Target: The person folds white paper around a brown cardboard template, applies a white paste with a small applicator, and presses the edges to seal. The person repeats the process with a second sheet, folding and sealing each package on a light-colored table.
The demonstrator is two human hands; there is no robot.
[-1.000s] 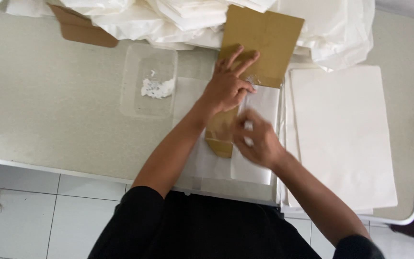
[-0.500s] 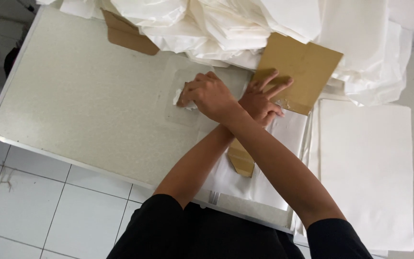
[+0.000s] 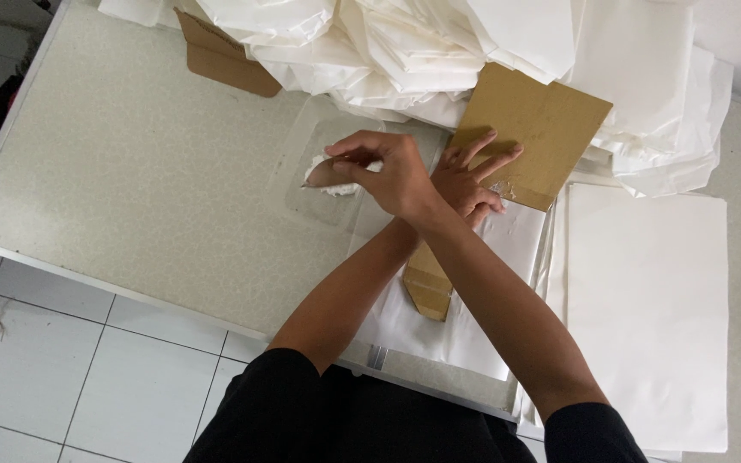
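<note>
Speckled beige table (image 3: 130,197), metal-edged; white tiled floor (image 3: 62,377) below. Right hand (image 3: 388,171) crosses over left, pinching small tool above clear plastic tray (image 3: 306,171) of white paste. Left hand (image 3: 469,180) open, flat on brown cardboard sheet (image 3: 542,129). White paper pile (image 3: 473,43) beyond.

**Cardboard sheet, clear tray and white paste**

A brown cardboard sheet (image 3: 535,129) is laid flat on the table, tilted at an angle, its far edge tucked under white paper bags and its near corner pressed down. A narrow brown strip (image 3: 427,287) is seen below it on a white paper sheet (image 3: 508,249). To its left, a shallow clear plastic tray (image 3: 319,146) is set, with a white lump of paste (image 3: 329,184) lying inside.
</note>
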